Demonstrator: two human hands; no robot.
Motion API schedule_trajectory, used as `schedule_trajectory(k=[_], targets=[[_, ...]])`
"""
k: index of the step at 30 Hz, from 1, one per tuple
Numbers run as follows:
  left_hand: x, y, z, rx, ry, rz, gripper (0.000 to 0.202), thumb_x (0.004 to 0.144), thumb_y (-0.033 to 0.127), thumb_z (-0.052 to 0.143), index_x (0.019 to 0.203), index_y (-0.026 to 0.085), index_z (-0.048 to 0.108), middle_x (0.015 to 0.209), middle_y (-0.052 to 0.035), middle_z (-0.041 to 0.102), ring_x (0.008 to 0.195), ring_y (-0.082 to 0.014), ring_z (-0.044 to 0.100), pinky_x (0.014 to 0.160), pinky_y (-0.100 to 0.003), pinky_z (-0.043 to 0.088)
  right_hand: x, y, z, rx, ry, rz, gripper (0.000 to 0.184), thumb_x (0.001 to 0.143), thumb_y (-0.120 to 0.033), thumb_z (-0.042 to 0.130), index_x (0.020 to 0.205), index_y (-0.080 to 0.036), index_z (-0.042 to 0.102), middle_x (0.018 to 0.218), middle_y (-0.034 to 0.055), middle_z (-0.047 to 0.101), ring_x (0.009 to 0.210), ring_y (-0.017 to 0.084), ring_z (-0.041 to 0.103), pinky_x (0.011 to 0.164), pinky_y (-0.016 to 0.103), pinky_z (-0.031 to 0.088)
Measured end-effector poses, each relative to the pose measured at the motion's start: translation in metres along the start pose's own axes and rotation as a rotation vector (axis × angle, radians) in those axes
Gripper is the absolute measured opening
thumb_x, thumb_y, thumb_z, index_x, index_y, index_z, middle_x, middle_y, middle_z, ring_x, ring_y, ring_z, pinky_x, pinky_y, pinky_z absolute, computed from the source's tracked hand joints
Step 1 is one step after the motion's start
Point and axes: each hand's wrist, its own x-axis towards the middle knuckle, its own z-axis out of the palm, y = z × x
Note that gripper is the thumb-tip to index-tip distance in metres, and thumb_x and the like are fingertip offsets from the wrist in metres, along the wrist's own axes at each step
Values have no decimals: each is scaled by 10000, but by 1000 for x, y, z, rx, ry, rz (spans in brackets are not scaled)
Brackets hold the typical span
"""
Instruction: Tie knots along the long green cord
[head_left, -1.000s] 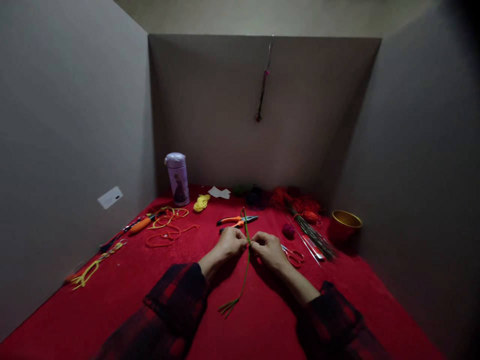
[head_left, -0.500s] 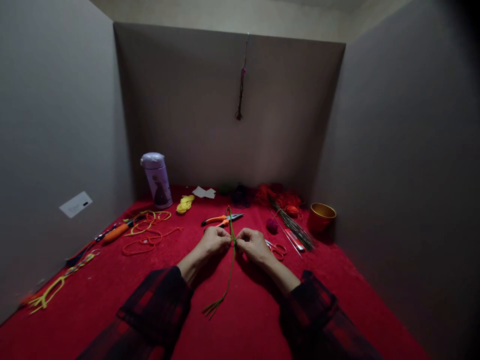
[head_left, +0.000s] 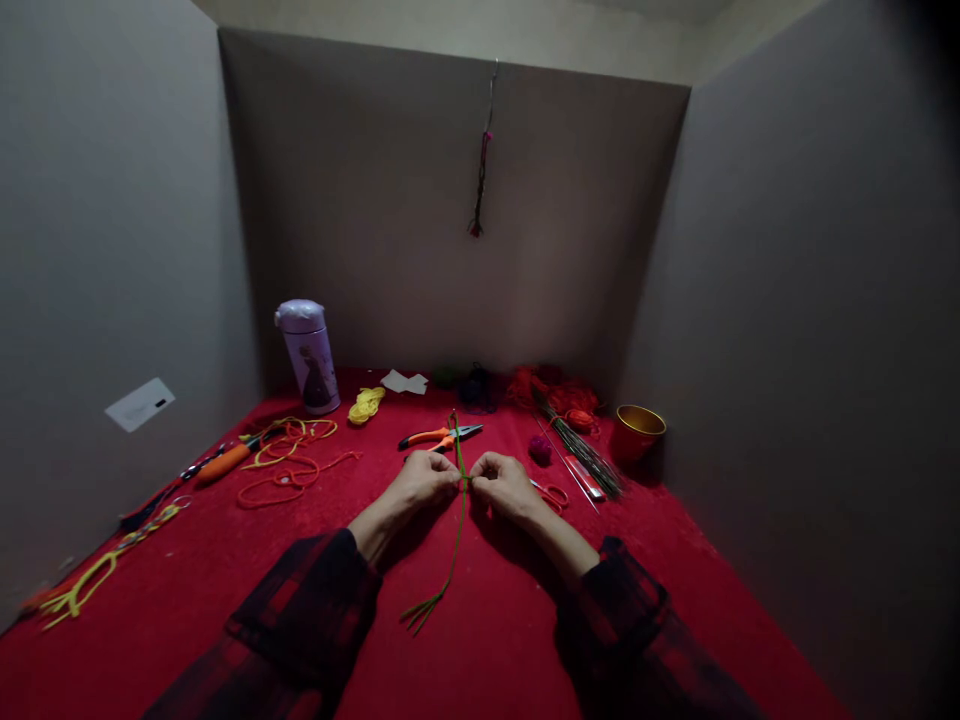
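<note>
A thin green cord (head_left: 456, 545) runs down the middle of the red cloth, its lower end split into several loose strands. My left hand (head_left: 429, 480) pinches at the cord from the left. From the right, my right hand (head_left: 501, 483) pinches at the same spot, and a short piece of cord spans between the fingertips. Just beyond the hands lie orange-handled pliers (head_left: 431, 437), with the cord's upper end across them. Red-handled scissors (head_left: 555, 497) rest beside my right hand, partly hidden by it.
A purple bottle (head_left: 309, 360) and yellow yarn (head_left: 367, 406) stand back left. Orange and yellow cords (head_left: 289, 475) lie left. To the right are a purple ball (head_left: 539, 449), a bundle of dry stems (head_left: 581, 450) and a red pot (head_left: 636, 435). A braided piece (head_left: 481, 185) hangs on the back wall.
The view has shifted slightly. Both hands stay at the same place on the green cord, with the right fingertips slightly farther from the left and a short strand stretched between them.
</note>
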Motion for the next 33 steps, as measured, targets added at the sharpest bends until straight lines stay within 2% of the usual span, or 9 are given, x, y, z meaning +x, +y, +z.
schedule_trajectory(k=[7, 12, 18, 24, 27, 33], targets=[[1, -1, -1, 21, 16, 6, 103, 561, 215, 611, 569, 132, 550, 392, 42, 478, 328, -56, 367, 366, -197, 223, -1, 1, -1, 47, -52, 9, 57, 651, -157, 498, 641, -152, 553, 524, -19, 565, 432, 87, 509, 408, 165, 353], [3, -3, -1, 41, 42, -3, 85, 550, 174, 618, 560, 134, 543, 375, 51, 464, 325, -55, 368, 369, -192, 233, -7, -8, -3, 85, -111, 25, 89, 675, -192, 493, 620, -148, 548, 507, -16, 551, 383, 75, 457, 359, 161, 311], [6, -6, -1, 43, 57, -5, 109, 551, 175, 637, 548, 137, 535, 376, 54, 464, 320, -50, 362, 371, -192, 228, -7, -11, -5, 98, -145, 3, 101, 674, -192, 485, 600, -152, 540, 466, -40, 491, 407, 75, 445, 396, 163, 320], [-7, 7, 0, -8, 35, -25, 106, 571, 193, 621, 551, 133, 536, 390, 29, 494, 303, -43, 342, 360, -200, 197, -10, -10, -2, 44, -123, -74, 92, 698, -200, 516, 648, -151, 574, 588, -15, 580, 514, 86, 511, 484, 169, 369], [-16, 14, 0, -50, 12, -30, 109, 581, 214, 604, 552, 133, 538, 409, 25, 502, 301, -30, 307, 355, -200, 154, -14, -10, 0, -8, -147, -101, 114, 726, -222, 520, 668, -158, 594, 585, -8, 608, 479, 94, 527, 455, 176, 362], [-22, 15, 0, -117, -82, -24, 188, 560, 220, 571, 449, 169, 429, 327, 69, 340, 296, -31, 240, 365, -210, 122, -15, -7, 5, -124, -130, -143, 103, 716, -185, 531, 647, -161, 605, 571, 3, 628, 502, 107, 543, 475, 182, 357]])
